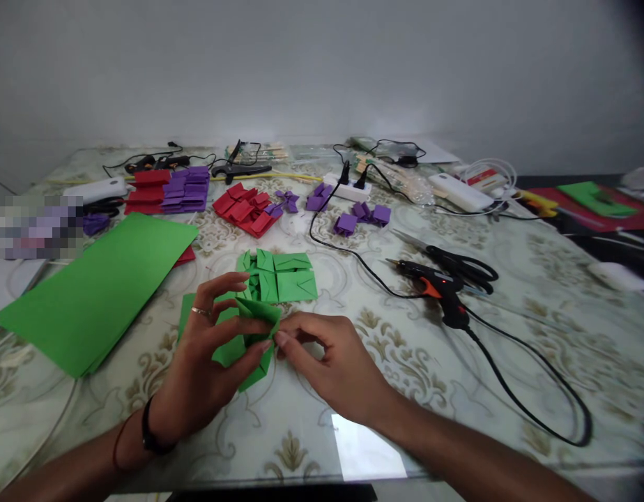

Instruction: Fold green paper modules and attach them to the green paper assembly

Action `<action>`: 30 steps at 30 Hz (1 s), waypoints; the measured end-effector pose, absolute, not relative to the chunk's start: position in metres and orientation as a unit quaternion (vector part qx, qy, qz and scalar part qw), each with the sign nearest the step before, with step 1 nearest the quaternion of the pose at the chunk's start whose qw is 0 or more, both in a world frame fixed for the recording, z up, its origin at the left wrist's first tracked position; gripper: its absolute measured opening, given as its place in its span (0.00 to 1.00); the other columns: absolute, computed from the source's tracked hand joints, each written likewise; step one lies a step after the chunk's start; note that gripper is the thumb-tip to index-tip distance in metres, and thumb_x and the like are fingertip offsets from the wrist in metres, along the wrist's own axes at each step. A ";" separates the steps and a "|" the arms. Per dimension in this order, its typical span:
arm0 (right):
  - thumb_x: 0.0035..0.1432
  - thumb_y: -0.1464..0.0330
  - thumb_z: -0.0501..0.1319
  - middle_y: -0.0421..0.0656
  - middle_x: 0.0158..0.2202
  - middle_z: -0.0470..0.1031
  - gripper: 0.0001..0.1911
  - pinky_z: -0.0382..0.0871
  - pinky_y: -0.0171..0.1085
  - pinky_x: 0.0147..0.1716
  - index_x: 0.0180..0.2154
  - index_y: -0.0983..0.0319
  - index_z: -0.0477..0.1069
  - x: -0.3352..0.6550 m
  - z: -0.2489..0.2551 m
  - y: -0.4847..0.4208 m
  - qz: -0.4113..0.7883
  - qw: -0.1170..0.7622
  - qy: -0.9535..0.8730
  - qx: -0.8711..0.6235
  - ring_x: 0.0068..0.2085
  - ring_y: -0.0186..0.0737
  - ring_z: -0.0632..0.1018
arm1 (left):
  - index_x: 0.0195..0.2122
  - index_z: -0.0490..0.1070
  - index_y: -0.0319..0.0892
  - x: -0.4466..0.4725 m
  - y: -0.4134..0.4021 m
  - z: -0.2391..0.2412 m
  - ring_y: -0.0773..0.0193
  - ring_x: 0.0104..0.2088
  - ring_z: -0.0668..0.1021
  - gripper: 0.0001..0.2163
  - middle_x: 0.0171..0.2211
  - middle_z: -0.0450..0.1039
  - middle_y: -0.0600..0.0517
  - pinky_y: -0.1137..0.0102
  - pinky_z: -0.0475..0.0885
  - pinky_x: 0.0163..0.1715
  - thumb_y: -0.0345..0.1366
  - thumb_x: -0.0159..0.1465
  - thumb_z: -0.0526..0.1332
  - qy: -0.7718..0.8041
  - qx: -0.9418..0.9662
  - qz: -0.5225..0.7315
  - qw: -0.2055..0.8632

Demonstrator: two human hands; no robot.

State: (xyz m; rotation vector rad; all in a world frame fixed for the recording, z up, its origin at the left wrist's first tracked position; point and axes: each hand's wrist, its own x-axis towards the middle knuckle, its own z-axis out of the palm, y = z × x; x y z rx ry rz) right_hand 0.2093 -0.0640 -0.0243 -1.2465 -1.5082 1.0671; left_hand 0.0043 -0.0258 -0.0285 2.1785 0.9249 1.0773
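A partly folded piece of green paper (258,373) is held up between both hands near the front middle of the table. My left hand (210,355), wearing a ring, grips it between thumb and fingers, one finger reaching inside the fold. At the paper's right edge, my right hand (322,348) pinches with thumb and forefinger. More green paper (191,310) lies flat behind the left hand. Just beyond the hands sit several folded green paper pieces (295,284), grouped together. To the left is a stack of green sheets (100,293).
Right of the hands lie a black glue gun (442,286) with a looping cord and black-handled scissors (452,265). Farther back are folded red pieces (246,209), folded purple pieces (346,223) and a white power strip (348,187). Cables cross the patterned table (405,362).
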 end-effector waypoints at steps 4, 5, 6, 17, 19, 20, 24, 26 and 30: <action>0.69 0.66 0.61 0.41 0.29 0.81 0.11 0.72 0.36 0.32 0.32 0.59 0.76 0.212 -0.024 -0.063 0.454 0.440 -0.601 -0.488 0.31 0.39 0.80 | 0.46 0.81 0.52 0.003 -0.026 -0.029 0.49 0.65 0.73 0.11 0.70 0.61 0.50 0.51 0.80 0.60 0.26 0.69 0.68 0.320 0.820 0.395 0.261; 0.69 0.65 0.61 0.40 0.29 0.80 0.12 0.72 0.36 0.32 0.32 0.59 0.75 0.213 -0.024 -0.063 0.472 0.441 -0.590 -0.484 0.31 0.39 0.80 | 0.47 0.81 0.52 0.003 -0.026 -0.029 0.50 0.62 0.76 0.12 0.70 0.62 0.49 0.52 0.81 0.57 0.26 0.69 0.67 0.313 0.823 0.395 0.260; 0.69 0.64 0.62 0.40 0.28 0.80 0.12 0.72 0.36 0.33 0.31 0.58 0.74 0.214 -0.025 -0.062 0.493 0.443 -0.575 -0.480 0.31 0.39 0.80 | 0.49 0.81 0.52 0.003 -0.025 -0.028 0.53 0.57 0.80 0.13 0.69 0.63 0.48 0.54 0.83 0.55 0.26 0.69 0.67 0.309 0.826 0.393 0.259; 0.64 0.61 0.71 0.41 0.39 0.78 0.09 0.79 0.41 0.47 0.41 0.58 0.76 0.210 -0.021 -0.062 0.588 0.457 -0.522 -0.416 0.41 0.41 0.81 | 0.54 0.80 0.50 0.004 -0.026 -0.032 0.64 0.42 0.85 0.17 0.53 0.71 0.49 0.68 0.85 0.43 0.22 0.69 0.65 0.318 0.860 0.376 0.138; 0.67 0.60 0.69 0.41 0.39 0.79 0.09 0.79 0.38 0.44 0.40 0.58 0.77 0.209 -0.022 -0.063 0.582 0.457 -0.521 -0.425 0.41 0.41 0.80 | 0.54 0.79 0.50 0.004 -0.028 -0.033 0.62 0.43 0.85 0.17 0.52 0.72 0.49 0.68 0.85 0.44 0.23 0.70 0.65 0.319 0.863 0.369 0.127; 0.69 0.60 0.67 0.41 0.38 0.79 0.09 0.78 0.37 0.41 0.39 0.58 0.77 0.209 -0.023 -0.063 0.578 0.457 -0.522 -0.430 0.40 0.40 0.80 | 0.54 0.79 0.49 0.005 -0.030 -0.032 0.62 0.43 0.85 0.16 0.52 0.73 0.48 0.68 0.85 0.44 0.23 0.70 0.65 0.321 0.864 0.366 0.127; 0.70 0.64 0.63 0.40 0.36 0.79 0.07 0.76 0.36 0.39 0.39 0.58 0.78 0.207 -0.028 -0.062 0.571 0.457 -0.524 -0.438 0.39 0.39 0.81 | 0.54 0.77 0.47 0.007 -0.034 -0.026 0.58 0.47 0.85 0.13 0.52 0.75 0.47 0.65 0.85 0.48 0.27 0.70 0.65 0.319 0.863 0.367 0.134; 0.69 0.65 0.64 0.40 0.37 0.80 0.06 0.77 0.37 0.40 0.40 0.58 0.79 0.206 -0.031 -0.062 0.568 0.452 -0.521 -0.448 0.39 0.40 0.81 | 0.54 0.75 0.46 0.008 -0.034 -0.024 0.57 0.49 0.84 0.13 0.50 0.76 0.47 0.64 0.84 0.51 0.27 0.70 0.65 0.320 0.862 0.370 0.133; 0.65 0.65 0.66 0.39 0.35 0.80 0.06 0.77 0.39 0.41 0.41 0.58 0.79 0.203 -0.036 -0.063 0.546 0.451 -0.520 -0.478 0.39 0.41 0.81 | 0.60 0.69 0.48 0.008 -0.032 -0.028 0.55 0.50 0.84 0.20 0.50 0.77 0.48 0.63 0.84 0.49 0.28 0.69 0.66 0.344 0.842 0.393 0.134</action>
